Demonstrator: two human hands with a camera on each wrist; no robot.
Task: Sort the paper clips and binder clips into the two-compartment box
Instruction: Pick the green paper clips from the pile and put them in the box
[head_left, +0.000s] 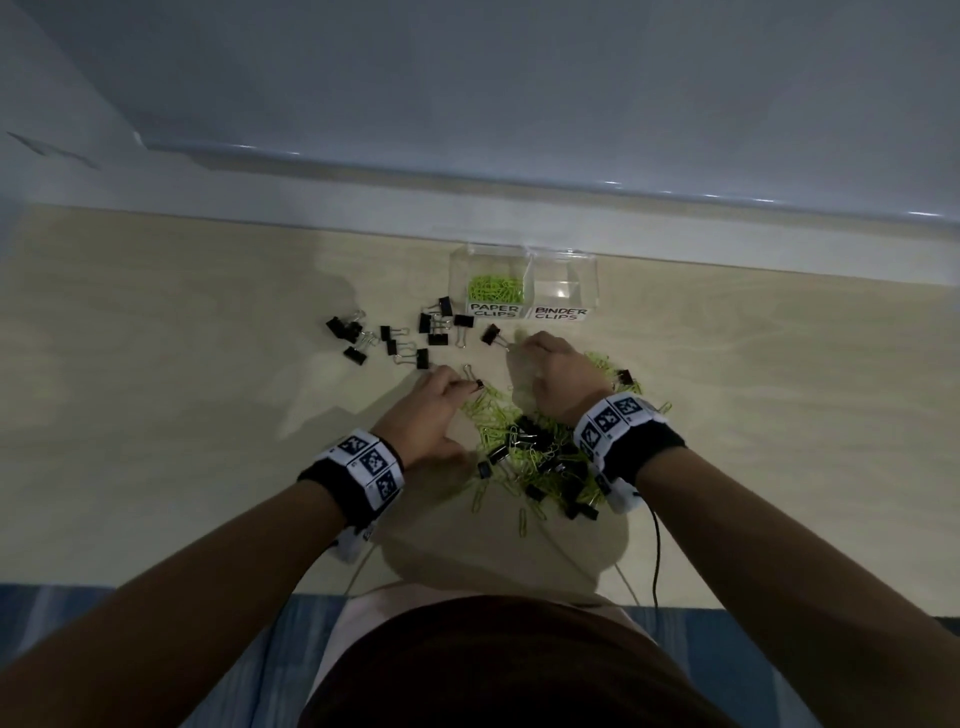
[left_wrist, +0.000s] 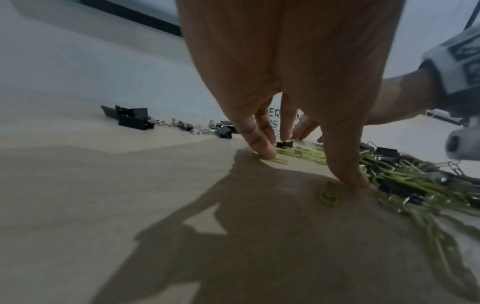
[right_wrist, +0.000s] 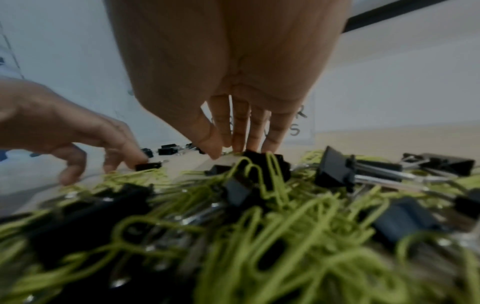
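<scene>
A clear two-compartment box (head_left: 563, 260) stands at the table's far side. Its left half, labelled PAPER CLIPS, holds green paper clips (head_left: 493, 288); the BINDER CLIPS half looks empty. A mixed pile (head_left: 540, 452) (right_wrist: 233, 216) of green paper clips and black binder clips lies between my wrists. My left hand (head_left: 457, 387) (left_wrist: 311, 162) is spread with its fingertips on the table, one finger touching a small binder clip (head_left: 477, 384) (left_wrist: 284, 144) (right_wrist: 148, 165). My right hand (head_left: 519, 348) (right_wrist: 228, 151) points straight fingers down at the pile's far edge, thumb close beside them.
Several loose binder clips (head_left: 395, 332) (left_wrist: 135, 119) lie scattered to the left of the box. One more binder clip (head_left: 491, 334) sits just ahead of my right fingers. A black cable (head_left: 655, 545) hangs from my right wrist over the table's near edge.
</scene>
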